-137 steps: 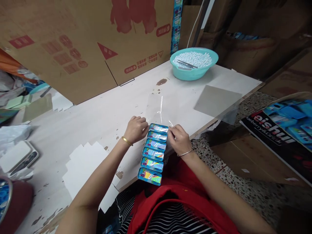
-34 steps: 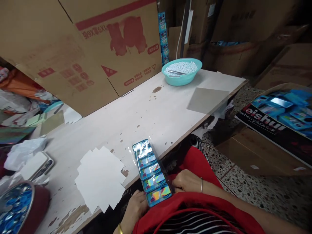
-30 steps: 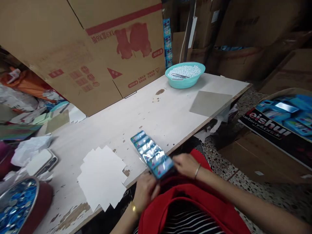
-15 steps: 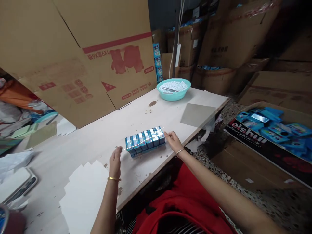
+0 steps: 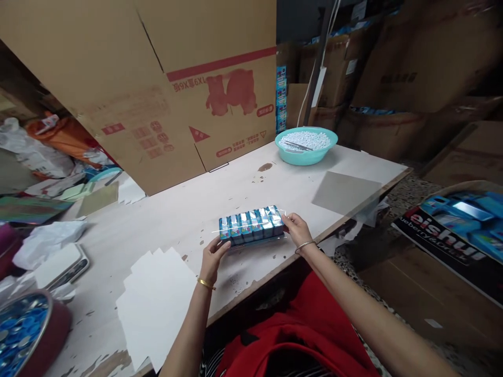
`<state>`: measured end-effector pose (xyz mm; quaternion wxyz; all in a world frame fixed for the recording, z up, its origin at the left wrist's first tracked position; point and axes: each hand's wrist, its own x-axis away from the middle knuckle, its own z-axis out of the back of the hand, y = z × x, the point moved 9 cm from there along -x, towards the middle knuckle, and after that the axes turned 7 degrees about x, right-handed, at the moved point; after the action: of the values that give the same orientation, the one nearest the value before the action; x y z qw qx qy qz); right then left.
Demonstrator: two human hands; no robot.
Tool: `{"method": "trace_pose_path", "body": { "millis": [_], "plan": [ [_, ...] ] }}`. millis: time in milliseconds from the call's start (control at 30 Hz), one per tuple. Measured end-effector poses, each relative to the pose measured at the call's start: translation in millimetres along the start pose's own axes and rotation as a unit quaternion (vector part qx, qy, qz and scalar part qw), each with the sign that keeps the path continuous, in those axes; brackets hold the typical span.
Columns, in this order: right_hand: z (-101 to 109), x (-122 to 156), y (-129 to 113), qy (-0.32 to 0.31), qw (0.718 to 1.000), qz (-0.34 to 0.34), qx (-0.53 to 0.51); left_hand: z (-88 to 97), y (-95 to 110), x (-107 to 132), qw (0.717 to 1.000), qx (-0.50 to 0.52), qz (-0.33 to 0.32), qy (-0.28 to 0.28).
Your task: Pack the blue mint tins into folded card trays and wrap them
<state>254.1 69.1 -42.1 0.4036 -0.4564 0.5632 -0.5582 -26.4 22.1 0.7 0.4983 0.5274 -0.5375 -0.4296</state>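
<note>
A row of several small blue boxes [image 5: 251,222] with shiny tops lies on the white table, side by side in a transparent film wrapper. Its long side faces me, and the film juts out past both ends. My left hand [image 5: 212,257] grips the near left corner of this pack, thumb in front and fingers at the end. At the right end, my right hand [image 5: 297,230] has its fingers closed on the edge of the pack and its film. Exactly how much film each hand pinches is hidden.
Loose white sheets [image 5: 157,303] lie at my left, near a bowl of blue round pieces [image 5: 55,324] and a white device [image 5: 63,267]. A turquoise basin [image 5: 306,154] of white pellets stands at the back. A large carton [image 5: 220,125] walls the far side; a grey sheet [image 5: 346,193] lies right.
My left hand has moved in from beside the pack and now touches its left corner. The right hand stays at the right end. The view has swung left.
</note>
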Motion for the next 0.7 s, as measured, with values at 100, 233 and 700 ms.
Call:
{"method": "trace_pose_path", "body": {
  "millis": [100,233,700],
  "plan": [
    [-0.1,0.2,-4.9,-0.002,1.000,-0.014,-0.018,-3.3,3.5,0.3,1.000,0.005,-0.009,-0.005],
    [2.3,-1.7,-14.1,-0.002,1.000,-0.001,-0.019,-4.2,0.9,0.8,1.000,0.017,0.000,0.005],
    [28.3,-6.5,-7.0,0.036,0.996,-0.080,0.033,11.9,-7.3,-1.1,0.998,-0.010,0.035,0.050]
  ]
}}
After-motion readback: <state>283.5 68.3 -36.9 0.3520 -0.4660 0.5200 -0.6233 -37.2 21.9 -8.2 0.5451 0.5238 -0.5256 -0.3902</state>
